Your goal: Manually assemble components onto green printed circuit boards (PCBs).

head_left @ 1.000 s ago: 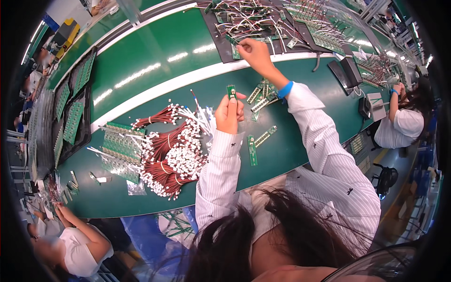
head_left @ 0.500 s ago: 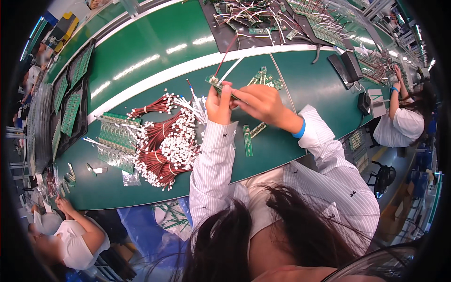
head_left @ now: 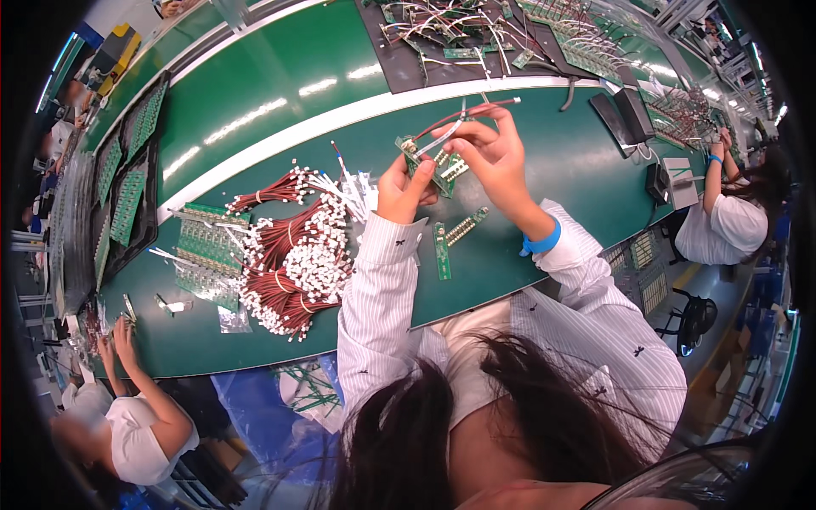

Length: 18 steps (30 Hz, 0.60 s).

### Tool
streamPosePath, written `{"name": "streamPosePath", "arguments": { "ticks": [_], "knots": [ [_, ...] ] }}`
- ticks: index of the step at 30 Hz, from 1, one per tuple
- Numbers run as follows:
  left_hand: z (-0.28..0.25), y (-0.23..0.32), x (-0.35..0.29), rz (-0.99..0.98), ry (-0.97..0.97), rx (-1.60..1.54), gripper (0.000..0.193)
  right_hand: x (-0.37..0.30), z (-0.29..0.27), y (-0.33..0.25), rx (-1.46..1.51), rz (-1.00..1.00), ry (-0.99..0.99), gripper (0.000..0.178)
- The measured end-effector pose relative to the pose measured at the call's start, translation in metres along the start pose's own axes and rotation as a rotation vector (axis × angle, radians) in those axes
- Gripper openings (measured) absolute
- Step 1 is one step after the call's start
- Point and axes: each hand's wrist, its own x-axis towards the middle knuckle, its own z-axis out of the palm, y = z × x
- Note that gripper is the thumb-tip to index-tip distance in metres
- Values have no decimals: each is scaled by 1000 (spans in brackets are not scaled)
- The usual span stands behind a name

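My left hand (head_left: 406, 191) is closed on a small green circuit board (head_left: 407, 145), its thumb lying along the near side. From the board's top run a white flat cable (head_left: 445, 133) and a dark red wire (head_left: 433, 127) leading off to the right. The thumb and fingers of my right hand (head_left: 500, 160) are pinched around the white cable, and the red wire passes by the fingertips with its white plug (head_left: 516, 100) sticking out beyond them. Partly hidden behind my hands are more small boards (head_left: 453, 167) on the table. Close below lie two narrow strip boards (head_left: 443, 251).
Left of my forearm is a heap of bundled red wires with white connectors (head_left: 314, 263), beside green board panels (head_left: 212, 242). Wired boards crowd a black mat (head_left: 442, 51) at the far side. Black trays of boards (head_left: 127, 187) stand far left. Co-workers sit left and right.
My right hand has moved up and right from beside the left hand, and its fingers now pinch the cable. The red wire, which stood up, now slants right. The left hand has lowered slightly.
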Motion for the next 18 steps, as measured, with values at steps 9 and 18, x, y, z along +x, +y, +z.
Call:
{"name": "streamPosePath", "arguments": {
  "ticks": [9,18],
  "knots": [
    [-3,-12,4,-65,-4,31,28,-12,17,8,-61,-46,21,26],
    [3,-5,-1,-99,-27,66,37,1,-4,-2,-61,71,50,32]
  ]
}}
